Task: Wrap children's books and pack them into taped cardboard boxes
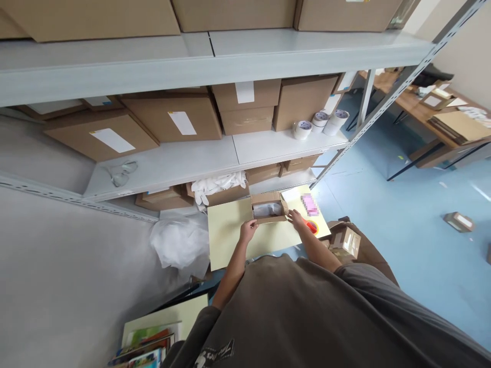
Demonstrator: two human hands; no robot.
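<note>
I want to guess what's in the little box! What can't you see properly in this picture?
Head view only:
- Small open box: its pale, plastic-wrapped contents are too small to name.
- Pink patch on the table: blurred out.
- Red thing: partly hidden by the right hand.
- Left hand and right hand at the box's sides: too small to tell whether they grip.
- Top-shelf boxes: cut off by the upper edge.

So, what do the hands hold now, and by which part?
The small open cardboard box, it seems: left hand at its left end, right hand at its right end.
</note>
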